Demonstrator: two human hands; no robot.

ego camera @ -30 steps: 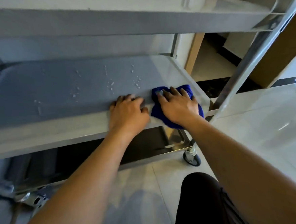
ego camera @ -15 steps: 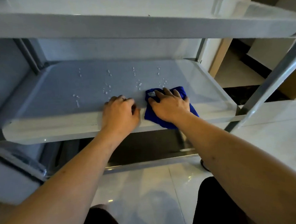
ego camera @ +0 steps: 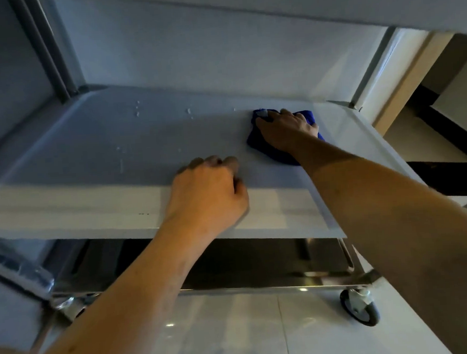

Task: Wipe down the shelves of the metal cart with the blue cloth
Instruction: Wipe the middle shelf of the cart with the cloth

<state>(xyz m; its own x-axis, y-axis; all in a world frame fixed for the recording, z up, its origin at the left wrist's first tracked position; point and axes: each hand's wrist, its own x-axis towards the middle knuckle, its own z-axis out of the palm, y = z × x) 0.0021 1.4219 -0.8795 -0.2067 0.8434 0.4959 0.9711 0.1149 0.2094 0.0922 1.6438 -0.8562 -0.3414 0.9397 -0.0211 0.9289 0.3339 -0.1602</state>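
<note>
The metal cart's middle shelf (ego camera: 93,159) fills the view, grey and flat, with water droplets (ego camera: 137,111) toward its back. My right hand (ego camera: 285,130) presses flat on the blue cloth (ego camera: 307,117) at the back right of that shelf, fingers spread over it. Most of the cloth is hidden under the hand. My left hand (ego camera: 206,198) curls over the shelf's front rim near the middle, gripping the edge.
The top shelf's underside (ego camera: 270,5) hangs close overhead. A lower shelf (ego camera: 260,266) and a caster wheel (ego camera: 360,307) sit below on the pale tiled floor. Upright cart posts stand at back left (ego camera: 52,56) and back right (ego camera: 371,67). A wooden door frame is beyond.
My right hand has pushed the cloth from the front edge to the back right of the shelf. Several droplets near the middle are gone. My view has dropped lower and closer.
</note>
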